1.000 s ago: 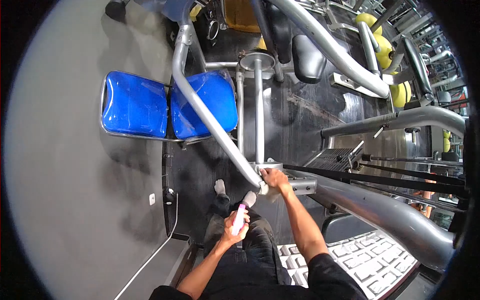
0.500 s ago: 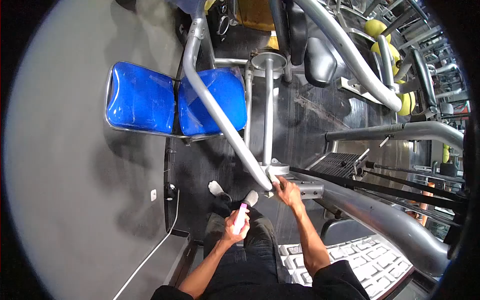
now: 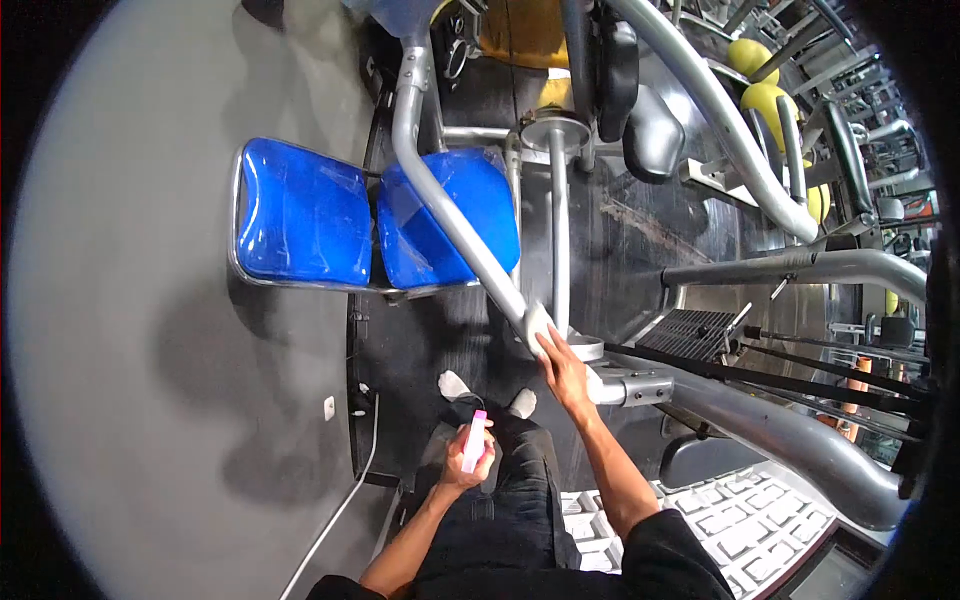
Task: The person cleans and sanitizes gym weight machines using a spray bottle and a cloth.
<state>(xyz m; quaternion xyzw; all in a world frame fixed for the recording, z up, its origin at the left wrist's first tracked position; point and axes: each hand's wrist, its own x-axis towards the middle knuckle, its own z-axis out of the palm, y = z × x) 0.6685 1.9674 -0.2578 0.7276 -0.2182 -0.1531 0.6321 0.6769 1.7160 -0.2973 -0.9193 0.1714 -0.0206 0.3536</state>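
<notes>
My left hand (image 3: 469,458) is wrapped round a small pink bottle (image 3: 475,441) in front of my legs. A white cloth (image 3: 537,325) lies under the fingers of my right hand (image 3: 566,370), pressed against the slanted silver tube (image 3: 455,224) of a gym machine. That hand is close to the tube's lower end, above a bracket (image 3: 634,388) with bolts. Part of the cloth is hidden by my fingers.
A blue-padded chair (image 3: 303,212) stands by the grey wall (image 3: 130,300) on the left. A white cable (image 3: 335,512) runs along the wall's foot. Thick silver frame tubes (image 3: 800,440) and black straps pass on the right. Yellow balls (image 3: 768,105) sit at the upper right.
My right hand has slid the cloth up along the slanted tube, away from its lower end. The left hand still grips the pink bottle. The view has shifted slightly.
</notes>
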